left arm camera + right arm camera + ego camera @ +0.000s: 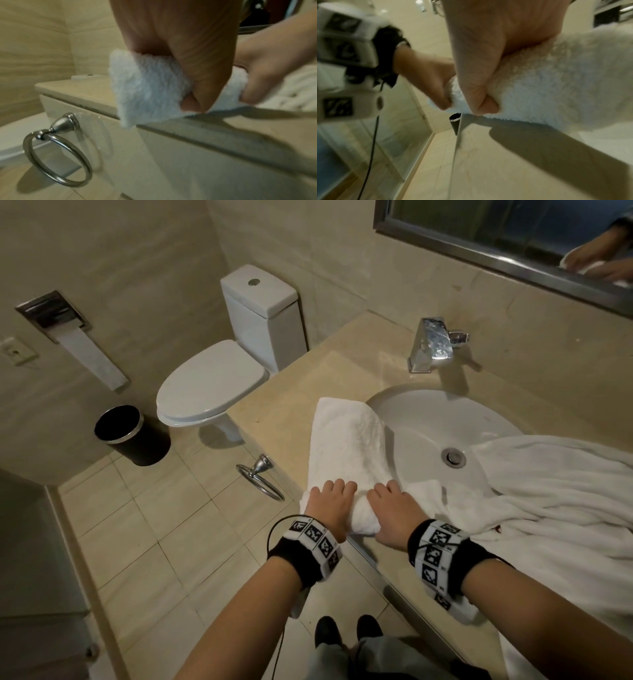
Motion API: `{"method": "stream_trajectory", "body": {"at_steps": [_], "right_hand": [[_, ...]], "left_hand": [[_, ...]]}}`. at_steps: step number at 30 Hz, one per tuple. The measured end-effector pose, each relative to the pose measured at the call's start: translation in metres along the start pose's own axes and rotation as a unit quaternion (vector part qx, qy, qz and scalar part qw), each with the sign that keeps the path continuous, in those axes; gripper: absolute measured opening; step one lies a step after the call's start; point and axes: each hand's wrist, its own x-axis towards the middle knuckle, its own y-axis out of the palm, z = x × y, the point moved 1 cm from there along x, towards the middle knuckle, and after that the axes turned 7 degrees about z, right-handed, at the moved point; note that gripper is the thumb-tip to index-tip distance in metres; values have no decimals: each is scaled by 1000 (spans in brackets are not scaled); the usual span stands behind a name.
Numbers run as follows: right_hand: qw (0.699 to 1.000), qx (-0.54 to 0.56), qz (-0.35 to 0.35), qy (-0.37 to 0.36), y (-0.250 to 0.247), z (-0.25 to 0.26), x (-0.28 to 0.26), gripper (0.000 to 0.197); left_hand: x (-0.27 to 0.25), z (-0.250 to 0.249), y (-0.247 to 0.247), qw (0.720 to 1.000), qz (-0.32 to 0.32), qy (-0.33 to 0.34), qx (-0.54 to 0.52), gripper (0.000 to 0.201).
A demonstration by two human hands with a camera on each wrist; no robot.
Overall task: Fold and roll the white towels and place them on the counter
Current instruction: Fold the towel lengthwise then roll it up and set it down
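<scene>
A folded white towel (346, 440) lies lengthwise on the beige counter (274, 412), left of the sink, its near end curled into a short roll at the counter's front edge. My left hand (330, 501) grips the left part of that roll (145, 92), thumb underneath. My right hand (397, 508) grips the right part (539, 83), thumb tucked under the cloth. The two hands sit side by side, almost touching. A second, unfolded white towel (555, 494) is heaped over the sink's right side and the counter.
A white sink basin (435, 419) with a chrome tap (433, 344) lies just right of the towel. A metal towel ring (262, 477) hangs on the counter's front panel. A toilet (219, 385) and a black bin (132, 434) stand to the left.
</scene>
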Motion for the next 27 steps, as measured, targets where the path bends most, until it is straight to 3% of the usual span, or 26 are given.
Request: {"method": "stream_trajectory", "body": {"at_steps": [3, 6, 9, 12, 16, 21, 27], "right_hand": [[1000, 16, 6, 14, -3, -5, 9, 53], [997, 38, 60, 16, -12, -12, 18, 54], [995, 74, 72, 10, -16, -16, 20, 64], [998, 52, -1, 18, -8, -14, 8, 72], [998, -48, -7, 42, 8, -7, -6, 83], [995, -85, -15, 42, -5, -5, 5, 62], [998, -47, 17, 26, -21, -8, 18, 59]], "left_hand": [[-12, 8, 6, 995, -60, 14, 76, 75], [-13, 9, 19, 987, -118, -1, 110, 67], [-9, 1, 3, 993, -76, -8, 85, 55], [6, 2, -13, 997, -30, -19, 72, 36], [25, 8, -20, 998, -1, -15, 57, 50], [33, 14, -18, 997, 11, -17, 74, 65], [25, 15, -12, 998, -6, -30, 54, 58]]}}
